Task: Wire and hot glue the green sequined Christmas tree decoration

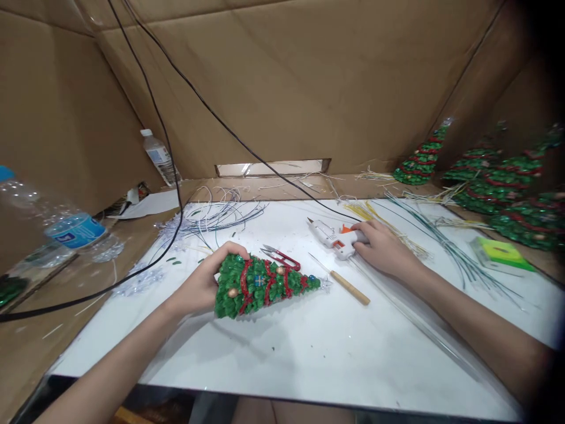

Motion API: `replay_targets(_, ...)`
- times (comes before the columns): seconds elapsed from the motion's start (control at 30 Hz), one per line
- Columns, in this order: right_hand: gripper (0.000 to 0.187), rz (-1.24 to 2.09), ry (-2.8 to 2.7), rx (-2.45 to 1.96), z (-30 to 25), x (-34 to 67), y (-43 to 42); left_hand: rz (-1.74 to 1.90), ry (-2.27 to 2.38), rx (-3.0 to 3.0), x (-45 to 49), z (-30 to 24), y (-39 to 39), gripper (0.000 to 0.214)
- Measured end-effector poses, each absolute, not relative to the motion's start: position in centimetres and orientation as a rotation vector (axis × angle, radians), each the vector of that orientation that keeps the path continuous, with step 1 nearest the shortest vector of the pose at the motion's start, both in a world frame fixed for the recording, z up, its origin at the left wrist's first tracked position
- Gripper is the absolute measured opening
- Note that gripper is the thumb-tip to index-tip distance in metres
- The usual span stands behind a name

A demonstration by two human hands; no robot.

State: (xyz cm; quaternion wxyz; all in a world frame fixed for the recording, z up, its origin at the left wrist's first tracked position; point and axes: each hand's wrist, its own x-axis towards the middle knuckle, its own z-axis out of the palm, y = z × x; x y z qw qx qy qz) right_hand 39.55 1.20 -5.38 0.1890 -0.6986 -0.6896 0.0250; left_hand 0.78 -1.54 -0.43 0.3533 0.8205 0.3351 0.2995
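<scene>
Christmas tree ornament (265, 286), tipped sideways over the white table (212, 365), clamped at its broad end by the left hand (206, 281). Right hand (383, 246), partly hidden, appears closed on a glue gun (332, 237); best keep its nozzle (311, 221) clear of the awl (349, 288).

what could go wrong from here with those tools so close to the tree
The awl lies with its spike between the Christmas tree and the glue gun, so the right hand might get pricked if it moves toward the tree. If the glue gun is hot, which I can't tell, its exposed nozzle could burn skin. The thread snips lie just beyond the tree, which could knock them if turned.
</scene>
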Motion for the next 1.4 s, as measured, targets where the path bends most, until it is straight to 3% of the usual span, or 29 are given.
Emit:
replay_targets(0.73, 0.045, 0.042, -1.720, -2.104, -2.4, 44.3, 2.5, 0.743, 0.912, 2.120, 0.5, -0.7, -1.1, 0.044)
replay_targets(0.97, 0.013, 0.454, -1.671, -2.327, 0.8, 48.8, 1.8, 0.731, 0.929, 2.101, 0.3, -0.7, -1.0, 0.041)
replay_targets(1.17, 0.008, 0.809, -1.637, -2.424, 1.3, 49.4, 1.0, 0.706, 0.927, 2.096, 0.5, -0.5, -1.0, 0.041)
replay_targets(1.4, 0.005, 0.857, -1.581, -2.490, 0.5, 50.3, 1.1, 0.722, 0.953, 2.110, 0.7, -0.1, -1.1, 0.039)
